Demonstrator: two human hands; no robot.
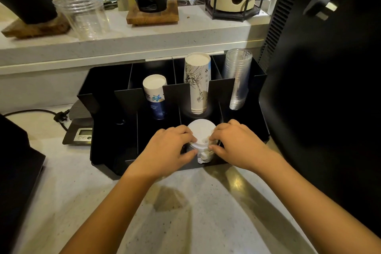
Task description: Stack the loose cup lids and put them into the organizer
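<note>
We hold the lid stack (201, 140) from both sides, our left hand (167, 148) and right hand (237, 144) each with fingers (190, 153) clamped on its edge. The white lids sit in a front compartment of the black organizer (115, 99), which stands on the pale worktop (195, 212). Behind the lids, in the back compartments, stand a blue-printed cup stack (155, 97), a taller white cup stack (198, 82) and a stack of clear cups (238, 78). A small scale (80, 132) lies just left of the organizer.
</note>
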